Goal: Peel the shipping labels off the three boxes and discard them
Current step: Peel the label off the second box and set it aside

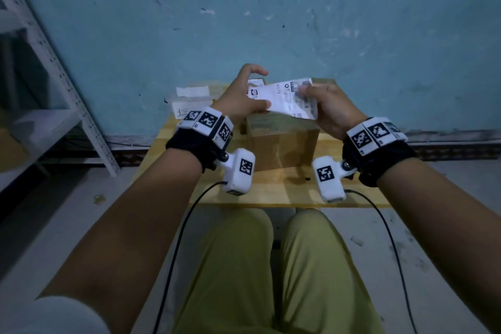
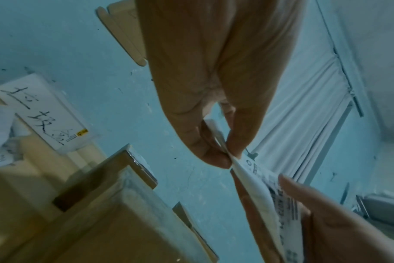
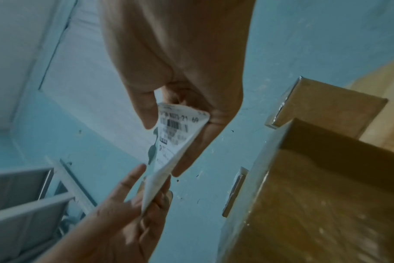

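Both hands are holding 1 peeled label [image 1: 284, 99] in the air above the near box [image 1: 282, 141], clear of its top. Left hand [image 1: 241, 97] is pinching the label's left end between thumb and a fingertip, other fingers curled loosely above it; the left wrist view is showing that pinch [image 2: 216, 156] right at the paper's corner. Right hand [image 1: 329, 108] is gripping the right end, thumb on the printed face and fingers behind, the label [image 3: 173, 135] folding into a V between them in the right wrist view. Printed side with barcode is facing up toward the head camera. Near box is sitting mid-table [image 1: 352, 192], brown, taped, its top bare. A 2nd box [image 1: 324, 81] is showing just behind the label, mostly hidden. A clear bin [image 1: 189, 102] with handwritten characters is sitting at the table's far left, white paper [image 1: 192, 91] lying in it. A metal shelf [image 1: 54, 76] is standing left against the blue wall [image 1: 298, 22].
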